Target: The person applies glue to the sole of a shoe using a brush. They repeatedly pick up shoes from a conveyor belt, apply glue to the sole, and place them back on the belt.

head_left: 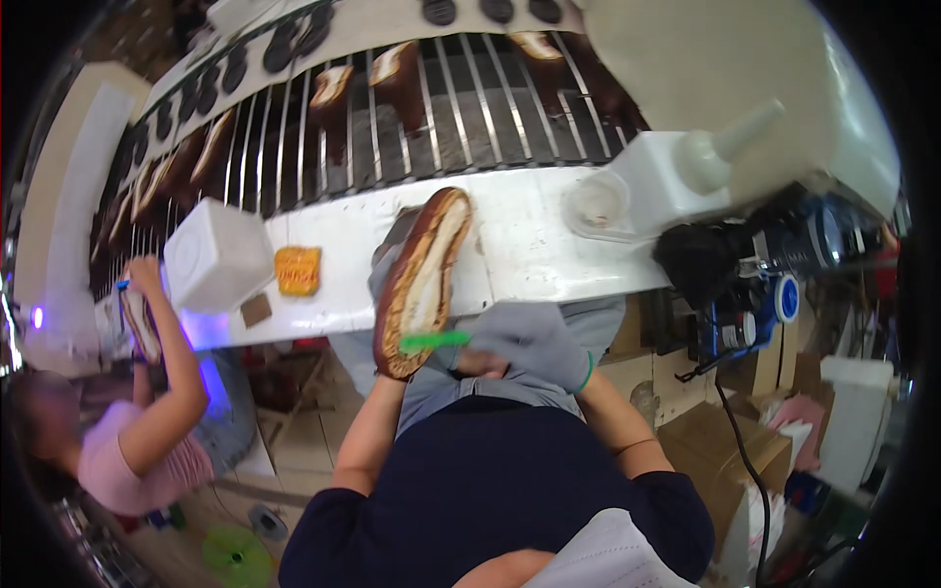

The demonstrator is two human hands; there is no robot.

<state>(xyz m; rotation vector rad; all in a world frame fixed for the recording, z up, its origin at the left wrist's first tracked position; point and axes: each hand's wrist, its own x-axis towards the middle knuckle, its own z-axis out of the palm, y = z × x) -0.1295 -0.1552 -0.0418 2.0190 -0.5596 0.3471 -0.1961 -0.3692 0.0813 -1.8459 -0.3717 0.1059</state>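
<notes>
My left hand [384,272], in a grey glove, is under a brown shoe sole [423,279] with a cream inner face and holds it tilted over the edge of the white bench [529,245]. My right hand [534,343], also in a grey glove with a green cuff, grips a green-handled brush [434,341]. The brush lies across the near end of the sole.
A white tub [216,257], an orange sponge [297,270] and a clear round cup [596,203] stand on the bench. Behind it a barred rack [470,108] carries several brown soles. A co-worker [147,431] at left holds another sole. Cardboard boxes [725,441] and cables are at right.
</notes>
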